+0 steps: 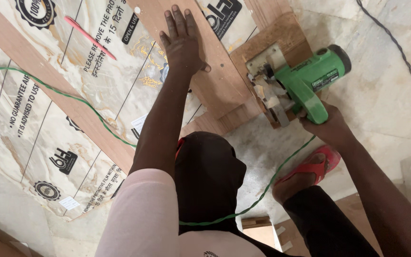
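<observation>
My left hand (181, 40) lies flat, fingers spread, on a brown wooden board (220, 83) that rests over a marble-patterned laminate sheet (48, 109). My right hand (327, 126) grips the handle of a green electric circular saw (305, 81), whose metal blade guard sits at the board's right edge. The saw rests on a small particle-board piece (281, 33). The blade itself is mostly hidden by the guard.
A green power cord (72, 97) runs across the laminate sheet and back under my leg. A pink pencil (89, 37) lies on the sheet at upper left. My foot in a red sandal (310, 169) stands on the marble floor. A black cable (396, 43) crosses the upper right.
</observation>
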